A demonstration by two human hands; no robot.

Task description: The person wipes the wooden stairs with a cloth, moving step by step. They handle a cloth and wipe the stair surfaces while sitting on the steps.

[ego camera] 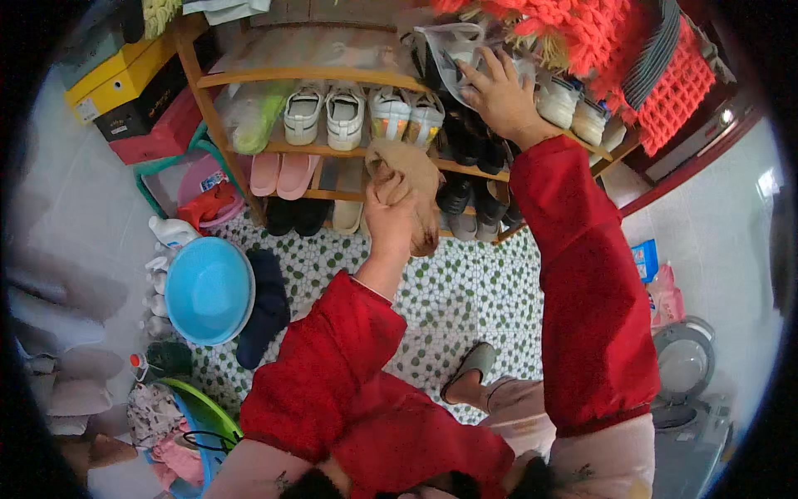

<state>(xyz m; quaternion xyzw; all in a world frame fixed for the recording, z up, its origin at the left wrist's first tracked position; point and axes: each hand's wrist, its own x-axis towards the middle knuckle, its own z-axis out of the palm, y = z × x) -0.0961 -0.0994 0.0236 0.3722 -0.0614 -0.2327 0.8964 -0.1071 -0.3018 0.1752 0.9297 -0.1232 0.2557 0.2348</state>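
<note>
My left hand (391,209) grips a soft tan item (416,171) with a dark brown patch near its lower end; I cannot tell whether it is a cloth or a soft shoe. It hangs in front of the wooden shoe rack (312,78), hiding part of the lower shelves. On the rack's top right, my right hand (502,93) rests with fingers spread against a clear plastic bag (441,53). Below and left of that hand stand white sneakers with shiny heels (391,115) and another white pair (345,117). Black shoes (461,140) sit just under my right wrist.
A coral knitted piece (673,87) hangs over the rack's right end. Pink slippers (298,174) lie on a lower shelf. Stacked shoeboxes (134,78) stand left. On the pebble-patterned floor (436,312) are a blue basin (210,290), a dark mat (265,305) and a laundry basket (209,411).
</note>
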